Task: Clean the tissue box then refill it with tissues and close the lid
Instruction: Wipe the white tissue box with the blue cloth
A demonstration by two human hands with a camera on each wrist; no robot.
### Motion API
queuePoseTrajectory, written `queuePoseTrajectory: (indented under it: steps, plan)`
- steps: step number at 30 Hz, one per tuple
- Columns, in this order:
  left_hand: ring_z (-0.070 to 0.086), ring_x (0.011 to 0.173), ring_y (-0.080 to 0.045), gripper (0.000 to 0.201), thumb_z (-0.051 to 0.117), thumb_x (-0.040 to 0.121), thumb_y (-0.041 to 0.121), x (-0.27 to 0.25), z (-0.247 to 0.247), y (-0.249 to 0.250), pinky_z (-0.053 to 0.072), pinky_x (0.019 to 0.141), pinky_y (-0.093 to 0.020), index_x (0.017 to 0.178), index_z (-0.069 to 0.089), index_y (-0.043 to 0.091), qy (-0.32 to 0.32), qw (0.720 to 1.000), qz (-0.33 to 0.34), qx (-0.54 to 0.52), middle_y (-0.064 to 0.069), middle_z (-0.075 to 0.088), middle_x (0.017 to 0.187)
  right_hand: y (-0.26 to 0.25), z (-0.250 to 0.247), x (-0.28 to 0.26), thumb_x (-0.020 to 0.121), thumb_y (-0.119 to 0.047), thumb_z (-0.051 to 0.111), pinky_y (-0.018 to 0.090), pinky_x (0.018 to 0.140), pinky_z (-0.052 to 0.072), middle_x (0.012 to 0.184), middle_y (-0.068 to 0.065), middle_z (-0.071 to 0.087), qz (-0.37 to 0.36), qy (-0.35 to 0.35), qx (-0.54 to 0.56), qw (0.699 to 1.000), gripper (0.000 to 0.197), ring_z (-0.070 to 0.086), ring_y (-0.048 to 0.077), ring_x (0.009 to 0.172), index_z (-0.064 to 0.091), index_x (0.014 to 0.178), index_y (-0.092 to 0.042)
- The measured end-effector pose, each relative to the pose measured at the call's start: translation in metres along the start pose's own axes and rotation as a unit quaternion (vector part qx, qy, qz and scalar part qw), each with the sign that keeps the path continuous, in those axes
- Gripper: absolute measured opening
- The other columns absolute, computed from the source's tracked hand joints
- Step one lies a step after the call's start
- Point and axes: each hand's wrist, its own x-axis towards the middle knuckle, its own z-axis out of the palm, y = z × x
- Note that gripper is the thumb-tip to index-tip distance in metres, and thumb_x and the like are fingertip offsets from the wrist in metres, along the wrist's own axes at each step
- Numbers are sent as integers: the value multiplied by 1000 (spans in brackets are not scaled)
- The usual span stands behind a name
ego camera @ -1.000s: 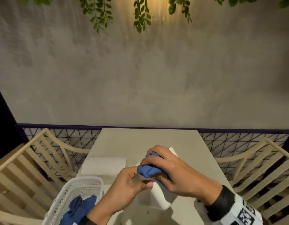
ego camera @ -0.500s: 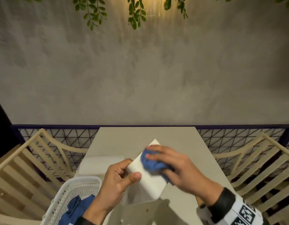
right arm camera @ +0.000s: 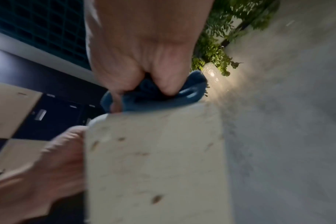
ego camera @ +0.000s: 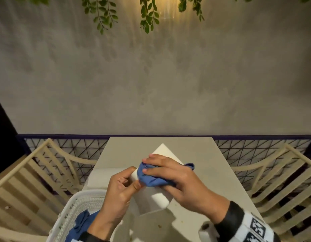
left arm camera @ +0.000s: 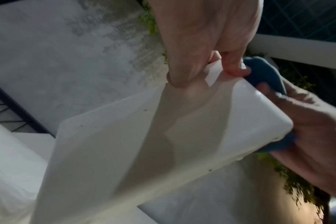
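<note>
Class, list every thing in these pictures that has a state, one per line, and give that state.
tissue box: lifted off the table, tilted, specks on it
blue cloth: bunched, pressed on the box
left hand: grips the box
right hand: grips the cloth
tissue stack: lying on the table
basket: holds another blue cloth

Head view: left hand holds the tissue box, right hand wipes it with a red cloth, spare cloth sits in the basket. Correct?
Not quite: the cloth is blue, not red, as the head view and the right wrist view both show. The rest stands: the left hand grips the tissue box, the right hand presses the cloth on it, and a spare cloth lies in the basket.
</note>
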Motion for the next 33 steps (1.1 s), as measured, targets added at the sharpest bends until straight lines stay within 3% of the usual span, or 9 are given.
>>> queuePoseTrajectory:
  steps: [2, 5, 9, 13, 18, 22, 27, 30, 33]
  plan:
    - [49, 67, -19, 60, 87, 42, 61, -3, -1, 2, 41, 58, -22, 70, 71, 10, -14, 1000, -14, 15, -12, 57, 68, 15, -13, 2, 83, -18, 52, 30, 106, 38, 129, -6, 55, 41, -3, 0, 999, 34, 46, 2, 126, 66, 114, -12]
    - [53, 64, -11, 58, 86, 40, 62, -3, 4, 1, 42, 53, -13, 70, 72, 15, 3, 1000, -21, 4, 0, 61, 64, 14, -13, 19, 82, -29, 52, 32, 102, 40, 120, -10, 58, 111, 88, -14, 990, 35, 49, -3, 118, 68, 108, -12]
    - [58, 68, -13, 57, 88, 40, 59, -1, -4, 2, 48, 58, -15, 74, 75, 15, 43, 998, 1, -35, -4, 69, 68, -1, 6, -1, 86, -19, 57, 28, 106, 38, 128, -1, 57, -1, -7, -7, 1000, 31, 49, 9, 124, 63, 116, -13]
    - [55, 59, -4, 58, 85, 38, 64, -6, -1, 3, 43, 51, -11, 65, 72, 15, 32, 999, -15, 2, 3, 63, 60, 23, -17, 2, 82, -28, 53, 33, 99, 41, 120, -12, 58, 128, 88, -5, 988, 32, 52, -5, 115, 68, 108, -16]
    - [55, 59, -8, 57, 85, 40, 64, 3, -8, 8, 45, 53, -15, 64, 71, 15, 69, 997, 6, -16, 3, 64, 60, 3, -1, -17, 90, -14, 54, 27, 107, 37, 129, 1, 56, -24, -30, -6, 999, 27, 48, 13, 127, 64, 115, -12]
    - [50, 58, -4, 64, 81, 40, 69, 3, -4, 5, 39, 49, -10, 65, 66, 12, 74, 997, 3, 19, 4, 59, 60, 20, -20, -9, 83, -10, 58, 34, 100, 43, 122, -4, 60, 94, 82, -13, 992, 29, 52, 4, 119, 65, 111, -16]
    - [51, 60, -14, 58, 85, 43, 63, 9, -5, 2, 44, 52, -18, 62, 66, 12, 79, 997, 10, -5, -5, 58, 62, 1, -4, -20, 96, -23, 46, 29, 106, 38, 127, 6, 58, -41, -57, -7, 998, 29, 48, 18, 126, 64, 114, -9]
    - [51, 59, -6, 63, 84, 37, 67, 9, -6, 0, 41, 51, -13, 62, 64, 13, 82, 997, -8, -3, 4, 59, 60, 20, -24, -15, 88, -7, 60, 33, 101, 43, 126, -3, 59, 74, 60, -13, 995, 27, 51, 9, 121, 63, 114, -16]
    - [51, 60, -10, 58, 86, 37, 64, 12, -5, -1, 43, 51, -15, 60, 67, 14, 90, 996, -3, -22, 1, 60, 59, 0, -4, -21, 94, -16, 48, 32, 106, 39, 126, 7, 59, -14, 8, -11, 1000, 26, 48, 18, 125, 64, 113, -9]
